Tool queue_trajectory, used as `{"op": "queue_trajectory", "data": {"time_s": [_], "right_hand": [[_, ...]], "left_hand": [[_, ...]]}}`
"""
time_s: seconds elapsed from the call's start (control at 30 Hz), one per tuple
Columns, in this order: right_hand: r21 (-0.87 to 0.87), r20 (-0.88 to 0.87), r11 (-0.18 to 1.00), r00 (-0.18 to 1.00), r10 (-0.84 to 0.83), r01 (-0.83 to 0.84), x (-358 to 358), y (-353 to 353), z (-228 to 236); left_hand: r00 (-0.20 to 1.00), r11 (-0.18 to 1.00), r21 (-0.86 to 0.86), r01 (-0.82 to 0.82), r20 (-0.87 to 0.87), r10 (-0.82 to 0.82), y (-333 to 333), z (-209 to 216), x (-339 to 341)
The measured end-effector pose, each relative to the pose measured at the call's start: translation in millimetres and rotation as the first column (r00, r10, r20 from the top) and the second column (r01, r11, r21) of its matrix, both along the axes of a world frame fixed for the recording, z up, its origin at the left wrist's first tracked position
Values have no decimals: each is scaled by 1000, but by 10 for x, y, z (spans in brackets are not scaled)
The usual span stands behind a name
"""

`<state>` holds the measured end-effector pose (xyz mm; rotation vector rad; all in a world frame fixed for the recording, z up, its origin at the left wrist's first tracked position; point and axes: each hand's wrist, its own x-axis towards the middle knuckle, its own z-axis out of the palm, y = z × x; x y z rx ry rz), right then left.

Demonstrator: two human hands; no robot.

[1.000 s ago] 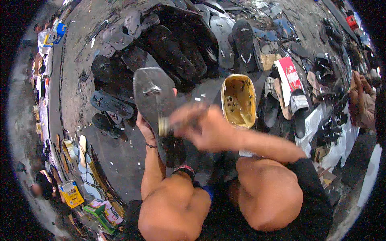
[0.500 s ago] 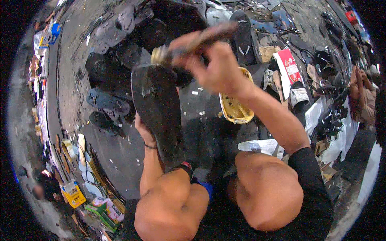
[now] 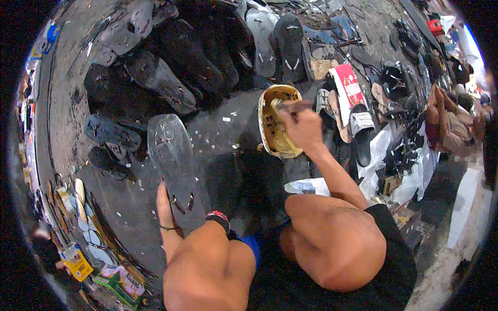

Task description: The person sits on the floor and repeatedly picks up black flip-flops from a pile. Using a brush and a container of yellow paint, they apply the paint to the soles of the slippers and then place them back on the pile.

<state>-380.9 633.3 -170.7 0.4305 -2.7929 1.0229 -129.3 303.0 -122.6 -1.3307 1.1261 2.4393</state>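
Observation:
Upright in front of my left knee stands a large dark sandal sole (image 3: 174, 150), glossy wet-looking at its top end, with strap ends showing low on its face. My left hand (image 3: 165, 207) grips its left edge from behind; most of the fingers are hidden by the sole. My right hand (image 3: 306, 127) is closed around the dark handle of a short brush (image 3: 278, 105). The brush head is over the inside of an oblong cream tub (image 3: 263, 136) with yellowish, glue-like stuff in it and dark specks on its walls. Whether the bristles touch the stuff I cannot tell.
Many dark soles (image 3: 161, 80) and flip-flops (image 3: 289, 44) lie ahead. To the right are a red-and-white box piece (image 3: 346, 85), a sandal with a white strap (image 3: 362, 124) and a person (image 3: 451, 124). A yellow pack (image 3: 75, 263) lies at the left.
My right hand with the brush has moved down and right, from above the sole's top end to the tub. The sole has tipped, its face now showing more. The whole view has shifted slightly.

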Motion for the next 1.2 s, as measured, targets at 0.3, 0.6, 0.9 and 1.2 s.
{"op": "queue_trajectory", "data": {"time_s": [0.3,0.6,0.9,1.2], "right_hand": [[-68,737,925,606,298,-373,580,568,1144],[-569,-184,524,718,671,-634,-99,-1589,1347],[-384,-326,339,470,820,-858,377,-1299,1428],[-263,-450,382,463,764,-886,86,-1504,1424]], "left_hand": [[987,981,-122,-150,-72,142,-202,81,-563],[813,974,223,-30,-562,154,111,244,-1705],[668,911,413,1,-678,306,-235,381,-1698],[754,954,301,17,-630,185,-175,353,-1661]]}}
